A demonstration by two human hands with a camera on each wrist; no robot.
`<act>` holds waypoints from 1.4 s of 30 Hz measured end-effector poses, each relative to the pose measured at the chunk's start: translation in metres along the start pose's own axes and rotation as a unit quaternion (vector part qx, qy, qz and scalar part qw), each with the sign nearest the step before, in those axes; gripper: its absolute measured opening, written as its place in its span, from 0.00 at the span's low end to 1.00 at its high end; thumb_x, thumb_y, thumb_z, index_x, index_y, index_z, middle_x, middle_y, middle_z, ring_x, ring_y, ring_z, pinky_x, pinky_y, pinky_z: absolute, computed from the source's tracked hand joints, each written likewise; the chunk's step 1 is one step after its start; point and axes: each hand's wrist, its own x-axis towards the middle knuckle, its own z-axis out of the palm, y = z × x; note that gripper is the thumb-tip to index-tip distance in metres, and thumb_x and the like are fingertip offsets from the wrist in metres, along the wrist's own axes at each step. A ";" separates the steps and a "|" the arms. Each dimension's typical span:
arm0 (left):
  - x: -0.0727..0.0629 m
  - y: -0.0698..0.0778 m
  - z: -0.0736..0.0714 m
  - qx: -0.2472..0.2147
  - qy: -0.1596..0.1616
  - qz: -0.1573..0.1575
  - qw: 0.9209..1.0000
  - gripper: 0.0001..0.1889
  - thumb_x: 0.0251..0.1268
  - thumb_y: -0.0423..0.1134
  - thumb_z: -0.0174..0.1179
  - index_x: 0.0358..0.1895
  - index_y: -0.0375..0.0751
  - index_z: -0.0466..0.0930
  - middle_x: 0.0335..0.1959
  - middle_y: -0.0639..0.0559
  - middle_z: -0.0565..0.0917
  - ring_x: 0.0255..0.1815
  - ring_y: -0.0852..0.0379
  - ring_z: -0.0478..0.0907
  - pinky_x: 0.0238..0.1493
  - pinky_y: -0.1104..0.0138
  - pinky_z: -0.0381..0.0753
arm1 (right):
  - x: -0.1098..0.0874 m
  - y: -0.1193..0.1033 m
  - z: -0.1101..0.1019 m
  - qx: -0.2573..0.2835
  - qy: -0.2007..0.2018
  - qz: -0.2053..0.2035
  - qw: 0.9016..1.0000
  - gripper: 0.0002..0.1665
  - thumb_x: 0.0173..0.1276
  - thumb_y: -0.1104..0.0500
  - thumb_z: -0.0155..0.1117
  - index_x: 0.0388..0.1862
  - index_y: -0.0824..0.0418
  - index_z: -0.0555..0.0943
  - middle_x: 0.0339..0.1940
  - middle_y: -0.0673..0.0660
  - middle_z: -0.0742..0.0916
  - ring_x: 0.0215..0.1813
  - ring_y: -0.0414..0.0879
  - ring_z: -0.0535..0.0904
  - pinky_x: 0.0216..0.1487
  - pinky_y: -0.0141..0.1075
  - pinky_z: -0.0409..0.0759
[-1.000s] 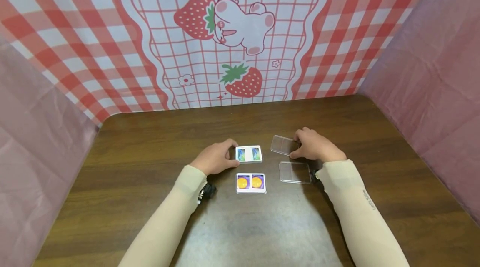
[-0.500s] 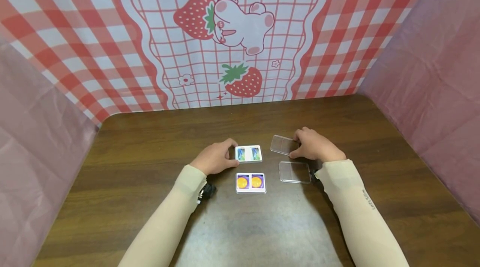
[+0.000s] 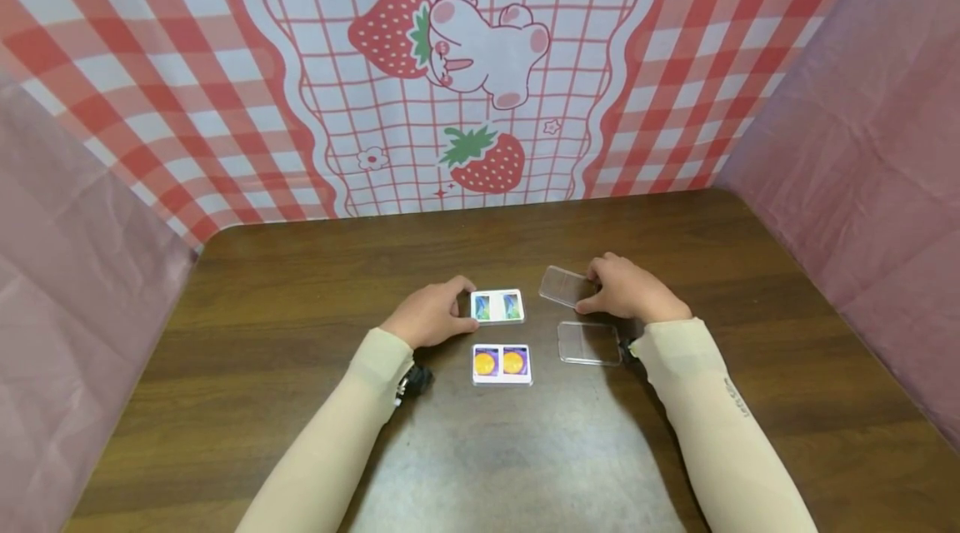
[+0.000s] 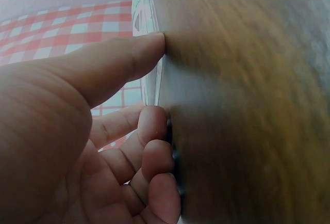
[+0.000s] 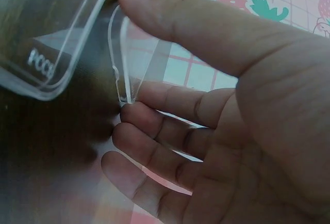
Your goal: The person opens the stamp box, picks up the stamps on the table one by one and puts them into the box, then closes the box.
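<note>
My left hand (image 3: 429, 315) pinches the left end of a flat, clear-edged case (image 3: 497, 307) between thumb and fingers. Two blue-green pictures show on the case's white face, and it lies on the table. To the right, a clear plastic case cover (image 3: 564, 286) is held at its right end by my right hand (image 3: 630, 288). In the right wrist view, thumb and fingertips span the edges of that clear cover (image 5: 126, 61). The left wrist view shows my thumb and fingers at the edges of the pictured case (image 4: 149, 82), seen nearly edge-on.
A second white case (image 3: 502, 365) with two orange-and-purple pictures lies nearer me. Beside it, below my right hand, sits another clear cover (image 3: 589, 344). The brown table (image 3: 360, 258) ends at a checked strawberry cloth (image 3: 570, 158) behind.
The left end of the clear cover in my right hand has shifted slightly up and left in the head view. My left hand and the pictured cases stay put.
</note>
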 end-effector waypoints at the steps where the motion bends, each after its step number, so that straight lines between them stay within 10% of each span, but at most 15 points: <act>1: 0.000 0.000 0.000 0.000 0.000 0.000 1.000 0.30 0.69 0.52 0.69 0.70 0.48 0.73 0.34 0.54 0.79 0.32 0.56 0.76 0.39 0.61 0.76 | 0.000 0.000 0.000 -0.001 0.002 0.000 1.000 0.32 0.63 0.50 0.79 0.54 0.71 0.80 0.48 0.64 0.81 0.44 0.54 0.77 0.49 0.52 0.79; 26: 0.002 0.001 0.002 -0.009 -0.003 0.008 1.000 0.30 0.68 0.51 0.70 0.69 0.47 0.73 0.33 0.54 0.80 0.32 0.56 0.76 0.39 0.60 0.77 | 0.012 -0.012 -0.002 -0.006 0.138 -0.097 0.986 0.34 0.55 0.45 0.81 0.56 0.59 0.80 0.50 0.55 0.82 0.47 0.50 0.75 0.46 0.50 0.83; 42: 0.001 -0.001 0.000 -0.006 0.001 0.004 1.000 0.30 0.68 0.52 0.70 0.69 0.48 0.73 0.34 0.54 0.79 0.32 0.56 0.76 0.39 0.60 0.76 | 0.016 -0.033 0.000 -0.011 0.125 -0.128 0.984 0.37 0.55 0.41 0.82 0.57 0.58 0.81 0.51 0.54 0.83 0.48 0.49 0.76 0.48 0.48 0.81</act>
